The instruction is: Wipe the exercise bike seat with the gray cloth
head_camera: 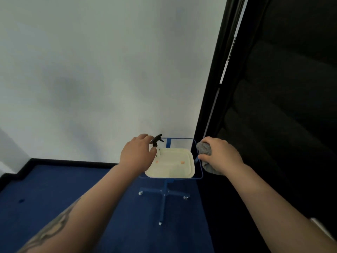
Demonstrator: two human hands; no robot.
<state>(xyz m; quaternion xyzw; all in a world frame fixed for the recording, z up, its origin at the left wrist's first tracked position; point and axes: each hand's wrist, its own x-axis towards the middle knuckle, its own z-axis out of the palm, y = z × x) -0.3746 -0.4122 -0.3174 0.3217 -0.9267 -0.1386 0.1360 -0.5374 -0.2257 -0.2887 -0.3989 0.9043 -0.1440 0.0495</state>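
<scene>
- Holding the gray cloth (206, 152): your right hand (221, 155) is clamped round it in a bunched wad, over the right rim of the blue cart (199, 177). Risk: a loose tail hangs under the palm and could snag on that rim as you lift away.
- Left hand (138, 154): fingers curled at the neck of the spray bottle (156, 140), which stands at the tray's far left corner. I cannot tell whether the hand is closed on it or only touching. Risk: an unsure hold lets the bottle tip into the tray or off the cart's left edge.
- Cream tray (175, 170): sits inside the cart frame, otherwise bare apart from two small orange marks. Risk: your left wrist lies across its near left corner, so a quick pull back could drag or shift it.
- Cart base (164, 193): one post on castors, on blue carpet (73, 198). Risk: leaning on the rim with either hand could roll it.
- Exercise bike seat: not in view. Risk, as I judge it: wiping has not begun, and you must turn away carrying the cloth, so dropping it on the carpet would dirty it first.
- Dark panel (282, 106): close at your right, too dim to identify.
</scene>
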